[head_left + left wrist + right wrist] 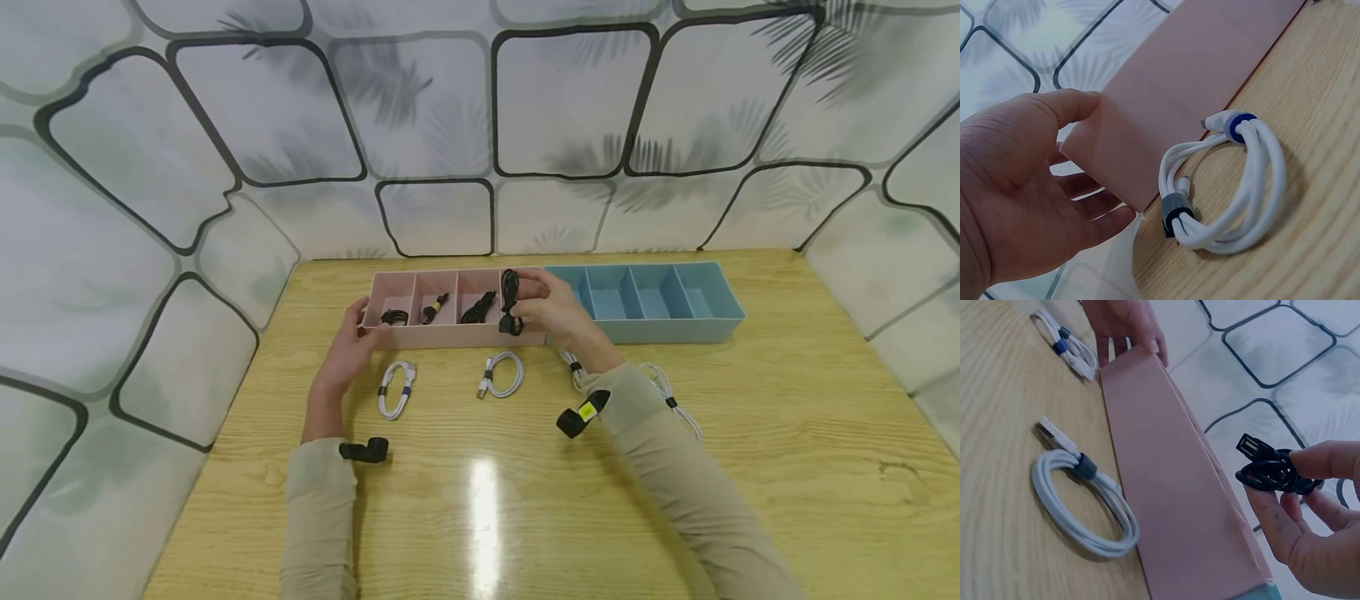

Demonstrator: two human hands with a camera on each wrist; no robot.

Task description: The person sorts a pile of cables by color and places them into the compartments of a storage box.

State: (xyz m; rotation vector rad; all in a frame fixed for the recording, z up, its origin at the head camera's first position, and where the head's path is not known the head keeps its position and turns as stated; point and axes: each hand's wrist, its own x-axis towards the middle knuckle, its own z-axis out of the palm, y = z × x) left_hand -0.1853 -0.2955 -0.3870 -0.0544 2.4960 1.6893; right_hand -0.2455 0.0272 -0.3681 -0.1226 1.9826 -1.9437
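Note:
A coiled black USB cable (1272,472) is pinched between the thumb and fingers of my right hand (551,308), over the right end of the pink divided box (450,337). Its USB plug end points down in the head view. My left hand (351,350) holds the left end of that box, thumb on the front face and fingers round the short side. Inside, a coiled black cable (394,317), one with a yellow band (434,308) and another black bundle (478,308) lie in separate compartments. The rightmost compartment is mostly hidden behind the held cable and right hand.
A blue divided box (660,332) stands end to end with the pink one. In front lie coiled white cables: one by the left hand (397,390), one in the middle (502,374), one partly behind the right wrist (573,367), one beyond the right sleeve (672,400). Patterned panels surround the table.

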